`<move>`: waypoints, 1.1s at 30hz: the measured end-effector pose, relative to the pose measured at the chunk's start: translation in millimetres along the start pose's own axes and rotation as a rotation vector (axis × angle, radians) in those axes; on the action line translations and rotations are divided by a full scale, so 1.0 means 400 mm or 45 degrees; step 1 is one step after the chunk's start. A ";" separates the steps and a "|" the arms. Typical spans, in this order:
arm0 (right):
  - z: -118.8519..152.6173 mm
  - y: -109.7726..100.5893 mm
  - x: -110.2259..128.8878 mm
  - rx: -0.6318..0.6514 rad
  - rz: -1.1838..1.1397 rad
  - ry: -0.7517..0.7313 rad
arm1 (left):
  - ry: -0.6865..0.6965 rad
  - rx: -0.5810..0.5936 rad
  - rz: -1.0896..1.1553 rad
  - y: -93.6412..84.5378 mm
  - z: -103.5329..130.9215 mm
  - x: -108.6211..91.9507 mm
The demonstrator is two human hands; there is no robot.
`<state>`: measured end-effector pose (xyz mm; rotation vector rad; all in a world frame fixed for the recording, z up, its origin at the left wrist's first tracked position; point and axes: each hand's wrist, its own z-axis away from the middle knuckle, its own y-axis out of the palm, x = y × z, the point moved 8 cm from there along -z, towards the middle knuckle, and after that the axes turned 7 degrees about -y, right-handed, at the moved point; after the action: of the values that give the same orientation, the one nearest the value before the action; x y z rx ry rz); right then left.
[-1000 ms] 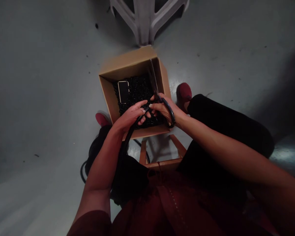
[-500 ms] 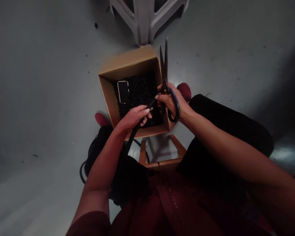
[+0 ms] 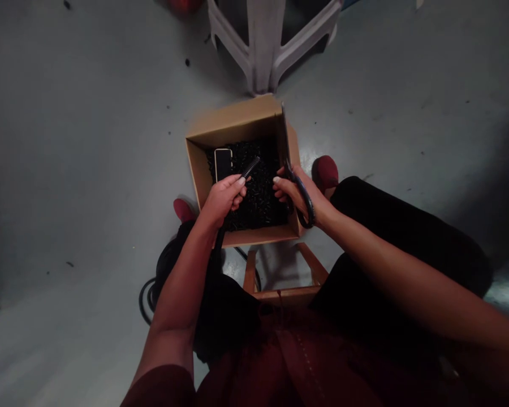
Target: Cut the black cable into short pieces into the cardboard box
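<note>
My left hand grips a black ribbed hose whose cut end sticks out over an open cardboard box. My right hand holds large black scissors, blades together and pointing away along the box's right wall. The hands are apart, with a gap between the hose end and the scissors. The box is filled with small black cut pieces, and a phone lies on them at the far left.
The box sits on the grey floor between my feet in red shoes. A wooden stool frame is under me. Coiled black hose lies on the floor at my left. A grey plastic stool base stands beyond the box.
The hands have separated after meeting at the hose. The scissors lifted up, then came back down along the box's right wall. The hose end now juts further past my left fingers.
</note>
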<state>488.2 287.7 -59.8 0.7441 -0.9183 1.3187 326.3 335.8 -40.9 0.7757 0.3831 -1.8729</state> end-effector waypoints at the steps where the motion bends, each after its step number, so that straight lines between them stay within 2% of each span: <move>1: 0.007 0.009 -0.004 0.038 0.030 0.013 | -0.001 -0.020 0.008 -0.008 0.001 -0.003; 5: 0.034 0.041 -0.017 0.164 0.164 0.042 | -0.004 -0.060 0.053 -0.029 0.003 -0.011; 13: 0.055 0.068 -0.045 0.296 0.326 0.039 | -0.026 -0.018 0.186 -0.034 0.000 -0.013; 20: 0.067 0.081 -0.031 0.409 0.576 -0.012 | -0.043 -0.010 0.193 -0.030 -0.003 -0.013; 33: 0.068 0.068 0.000 0.416 0.693 -0.029 | -0.082 0.069 0.049 -0.021 -0.001 -0.006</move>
<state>457.8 267.1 -48.5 0.7873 -0.9728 1.9770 319.4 341.5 -40.4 0.7519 0.2762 -1.8741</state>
